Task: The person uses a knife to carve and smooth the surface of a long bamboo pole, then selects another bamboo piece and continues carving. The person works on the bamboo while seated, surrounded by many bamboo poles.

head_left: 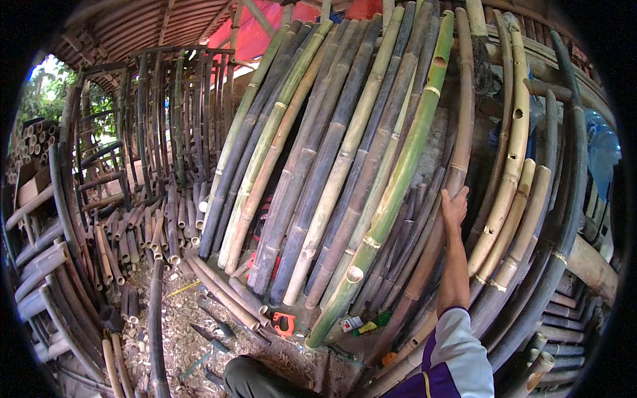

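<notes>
My right hand (pixel 454 207) reaches up and forward and grips a tall brown bamboo pole (pixel 466 119). That pole leans among many long bamboo poles stacked upright against the wall. Just left of it stands a bright green bamboo pole (pixel 398 179) with a hole cut near its lower end. To the right lean paler yellow poles (pixel 514 146) with drilled holes. My sleeve is white and purple. My left hand is out of view.
Short cut bamboo pieces (pixel 136 232) lie piled at the left beside a bamboo frame rack (pixel 166 113). Shavings (pixel 176 318) cover the ground. An orange-handled saw (pixel 284 323), a small box (pixel 350 324) and blades lie near my knee (pixel 255 379).
</notes>
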### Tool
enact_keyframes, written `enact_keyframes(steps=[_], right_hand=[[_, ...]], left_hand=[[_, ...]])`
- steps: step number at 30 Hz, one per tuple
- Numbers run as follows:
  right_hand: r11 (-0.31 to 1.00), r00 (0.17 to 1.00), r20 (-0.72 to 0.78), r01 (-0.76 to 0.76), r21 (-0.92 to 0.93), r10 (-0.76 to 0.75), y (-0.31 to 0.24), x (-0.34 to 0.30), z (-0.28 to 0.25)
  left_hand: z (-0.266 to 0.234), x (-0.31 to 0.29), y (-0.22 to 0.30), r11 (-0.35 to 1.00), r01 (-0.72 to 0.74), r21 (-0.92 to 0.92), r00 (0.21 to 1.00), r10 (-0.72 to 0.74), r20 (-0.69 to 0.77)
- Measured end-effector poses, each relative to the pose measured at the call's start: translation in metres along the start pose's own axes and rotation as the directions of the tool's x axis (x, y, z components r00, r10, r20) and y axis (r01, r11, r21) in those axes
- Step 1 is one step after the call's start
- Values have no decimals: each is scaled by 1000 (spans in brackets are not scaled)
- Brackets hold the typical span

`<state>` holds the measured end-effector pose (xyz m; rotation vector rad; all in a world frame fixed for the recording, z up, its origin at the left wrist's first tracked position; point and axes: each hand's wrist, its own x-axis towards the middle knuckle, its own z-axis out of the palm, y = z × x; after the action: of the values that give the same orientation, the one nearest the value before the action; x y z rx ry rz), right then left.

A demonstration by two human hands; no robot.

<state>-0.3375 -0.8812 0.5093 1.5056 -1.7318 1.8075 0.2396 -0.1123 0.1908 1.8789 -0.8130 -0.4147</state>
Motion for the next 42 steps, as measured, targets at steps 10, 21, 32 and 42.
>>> enact_keyframes(steps=[10,21,32,42], right_hand=[[969,890,-388,242,-48,-241,-91,-52,-40],[530,102,658,-508,679,-746,-286,-477,29],[547,-566,426,-53,835,-706,-211,-848,-22],[311,-557,376,211,927,-740,-175,-901,-86]], left_hand=[[4,-14,16,972,23,233,1000,-25,7],[19,-25,95,912,179,369,955,-70,-289],[-3,-104,-49,819,571,55,694,-445,-566],[61,-45,-168,478,769,424,639,-564,-523]])
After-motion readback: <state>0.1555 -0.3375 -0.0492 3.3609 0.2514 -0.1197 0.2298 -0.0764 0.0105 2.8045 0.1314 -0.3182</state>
